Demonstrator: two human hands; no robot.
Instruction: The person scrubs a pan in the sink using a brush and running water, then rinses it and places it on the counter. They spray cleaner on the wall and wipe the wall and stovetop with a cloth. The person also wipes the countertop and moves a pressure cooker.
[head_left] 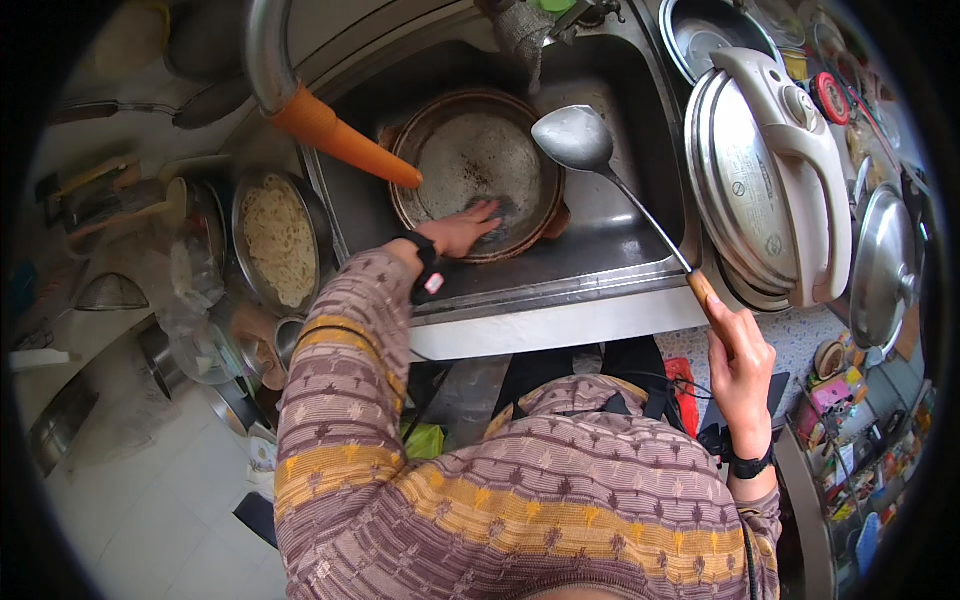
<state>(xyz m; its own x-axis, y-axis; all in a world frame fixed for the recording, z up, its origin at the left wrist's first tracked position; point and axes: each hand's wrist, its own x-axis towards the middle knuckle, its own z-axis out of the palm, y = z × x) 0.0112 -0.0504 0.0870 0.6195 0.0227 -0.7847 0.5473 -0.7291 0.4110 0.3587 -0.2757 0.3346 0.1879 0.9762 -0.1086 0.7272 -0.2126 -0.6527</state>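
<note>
My right hand (740, 365) is closed round the wooden grip of a metal ladle (575, 138). Its long shaft slants up to the left, and the shallow bowl hangs above the sink (625, 225). In the sink lies a round, brown-rimmed pan (470, 150) with side handles and dark specks on its greyish bottom. My left hand (462, 230) reaches into the pan's near side with fingers stretched out and apart. A grey, fuzzy-looking patch (507, 213) shows at the fingertips; whether it is a scouring pad I cannot tell.
An orange-ended hose (340, 137) hangs over the pan's left side. A faucet (525, 35) stands behind the sink. To the left is a bowl of pale noodles (280, 240). On the right counter sit a large white-handled appliance lid (745, 185), a metal basin (715, 35) and a pot lid (880, 265).
</note>
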